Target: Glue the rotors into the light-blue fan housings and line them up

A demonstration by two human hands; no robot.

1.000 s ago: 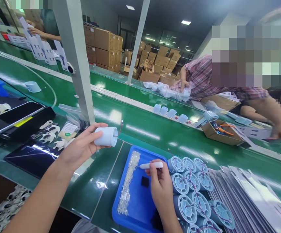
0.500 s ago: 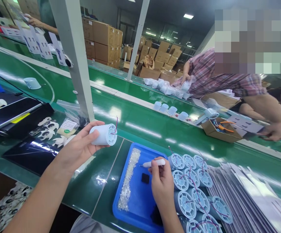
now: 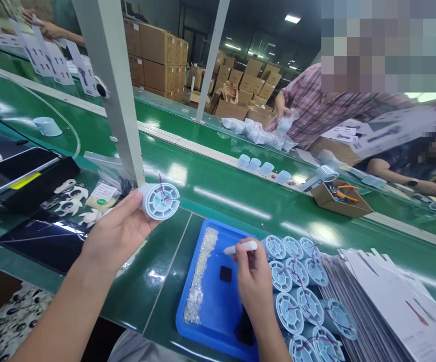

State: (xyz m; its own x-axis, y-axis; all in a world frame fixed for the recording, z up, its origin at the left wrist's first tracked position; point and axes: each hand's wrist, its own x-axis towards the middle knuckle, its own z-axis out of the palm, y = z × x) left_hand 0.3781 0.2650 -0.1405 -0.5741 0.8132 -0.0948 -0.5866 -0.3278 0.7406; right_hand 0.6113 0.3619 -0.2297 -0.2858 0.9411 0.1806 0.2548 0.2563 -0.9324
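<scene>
My left hand (image 3: 116, 231) grips a pale blue plastic cylinder (image 3: 159, 200), its round slotted end turned toward me with thin red and blue wires coming out. My right hand (image 3: 253, 281) is closed on a white pen-like tool (image 3: 240, 247), its tip pointing left above a blue tray (image 3: 218, 301). In the tray lie a strip of small clear beads (image 3: 201, 274) and a little black square (image 3: 225, 273). Several more pale blue cylinders (image 3: 301, 291) lie in rows just right of the tray.
A stack of flat printed cartons (image 3: 387, 311) lies at the right. A grey post (image 3: 108, 90) rises from the green conveyor (image 3: 218, 193). Dark tablets and white stickers (image 3: 73, 201) sit at left. Across the belt a person in a plaid shirt (image 3: 316, 110) handles bags beside an open cardboard box (image 3: 340, 198).
My left hand has turned the cylinder so its slotted end faces me. My right hand and the tool have barely moved. The person opposite has pulled an arm back.
</scene>
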